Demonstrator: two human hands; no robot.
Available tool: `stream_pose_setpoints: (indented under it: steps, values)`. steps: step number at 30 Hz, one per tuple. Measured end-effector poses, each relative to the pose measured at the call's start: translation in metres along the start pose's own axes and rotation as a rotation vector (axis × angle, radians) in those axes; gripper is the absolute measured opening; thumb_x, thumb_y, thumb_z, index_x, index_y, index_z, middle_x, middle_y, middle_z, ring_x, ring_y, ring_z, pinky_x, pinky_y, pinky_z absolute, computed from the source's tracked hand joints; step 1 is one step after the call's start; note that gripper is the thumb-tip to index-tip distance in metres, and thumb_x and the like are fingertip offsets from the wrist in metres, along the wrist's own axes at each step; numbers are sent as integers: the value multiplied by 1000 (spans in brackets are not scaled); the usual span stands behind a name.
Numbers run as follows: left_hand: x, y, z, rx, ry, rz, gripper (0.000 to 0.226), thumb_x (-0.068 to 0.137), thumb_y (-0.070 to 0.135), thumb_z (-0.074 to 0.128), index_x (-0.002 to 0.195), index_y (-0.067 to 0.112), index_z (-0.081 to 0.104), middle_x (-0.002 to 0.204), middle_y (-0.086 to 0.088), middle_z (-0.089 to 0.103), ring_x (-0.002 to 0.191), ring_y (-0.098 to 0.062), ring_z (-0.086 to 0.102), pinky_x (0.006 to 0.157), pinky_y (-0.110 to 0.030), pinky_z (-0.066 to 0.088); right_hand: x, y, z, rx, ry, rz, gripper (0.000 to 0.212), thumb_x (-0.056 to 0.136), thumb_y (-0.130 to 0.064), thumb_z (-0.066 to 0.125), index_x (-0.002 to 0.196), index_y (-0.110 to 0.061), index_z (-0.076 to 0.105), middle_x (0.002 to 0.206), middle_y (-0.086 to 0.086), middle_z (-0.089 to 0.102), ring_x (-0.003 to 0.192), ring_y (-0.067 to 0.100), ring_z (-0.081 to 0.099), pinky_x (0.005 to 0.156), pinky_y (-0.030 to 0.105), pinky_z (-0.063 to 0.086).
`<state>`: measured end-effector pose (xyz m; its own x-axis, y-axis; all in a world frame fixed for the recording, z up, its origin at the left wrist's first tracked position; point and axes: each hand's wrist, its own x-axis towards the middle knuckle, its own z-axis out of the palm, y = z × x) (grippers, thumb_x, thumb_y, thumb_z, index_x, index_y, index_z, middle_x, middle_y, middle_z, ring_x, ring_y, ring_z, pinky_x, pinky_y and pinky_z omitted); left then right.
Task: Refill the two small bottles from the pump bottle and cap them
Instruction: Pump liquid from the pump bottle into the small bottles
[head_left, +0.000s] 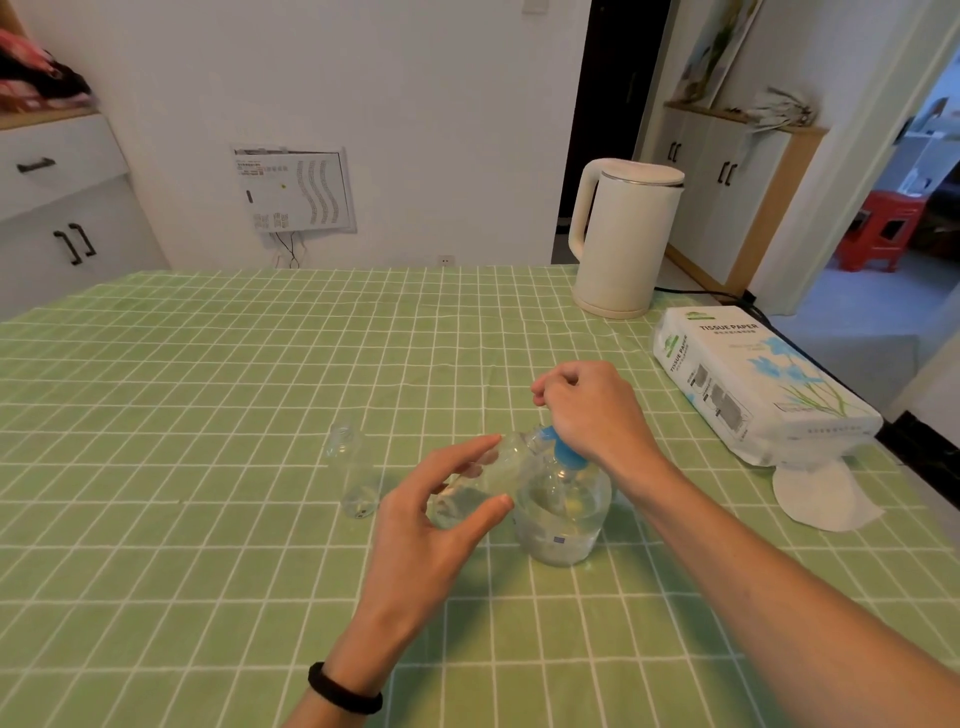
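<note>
My left fingers (462, 454) pinching small bottle (498, 467), tilted against pump bottle (563, 519) spout. My right fingers (553, 387) curled, hand down on pump head (565, 456). Second small bottle (353, 478) upright left of pump bottle.

1. A white wall (415, 104) is seen at 12 o'clock, and a white hatch panel (293, 189) is set low in it towards 11 o'clock.
2. At 10 o'clock a white cabinet (62, 208) with dark handles is placed against that wall.
3. A dark doorway (613, 104) is found at 1 o'clock, with a wood-topped white cupboard (727, 197) just beside it.
4. At 3 o'clock another room is glimpsed, where what may be a red stool (883, 228) is set on a pale floor (852, 338).
5. The foreground is taken up by a table (208, 364) covered in green checked cloth and lit softly.
</note>
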<state>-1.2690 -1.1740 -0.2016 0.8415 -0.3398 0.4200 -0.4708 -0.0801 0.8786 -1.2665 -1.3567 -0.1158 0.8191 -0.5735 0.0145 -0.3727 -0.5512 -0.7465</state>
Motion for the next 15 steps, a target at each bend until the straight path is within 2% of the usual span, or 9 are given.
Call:
stream_pose_setpoints:
  steps: [5,9,15]
  values:
    - [0,0,-2,-2,-1,-3,53,82,22,87,129,40,71,119,21,77,116,-9,70,94,-11,48,1,-4,-5,-4,-33,9,38,99,-19,50,118,2,75,120,20,78,118,42,72,104,60,59]
    - [2,2,-3,0,2,1,53,83,21,87,129,40,70,120,22,77,115,-9,70,94,-12,48,2,-8,-9,-23,-31,-6,37,99,-24,52,115,0,76,117,17,80,110,40,74,96,56,60]
    - [2,3,-2,7,-6,0,55,83,20,88,130,42,70,120,22,76,115,-9,70,95,-17,50,2,-7,-6,-16,-29,-7,38,100,-19,50,119,2,75,119,20,79,118,41,72,104,60,59]
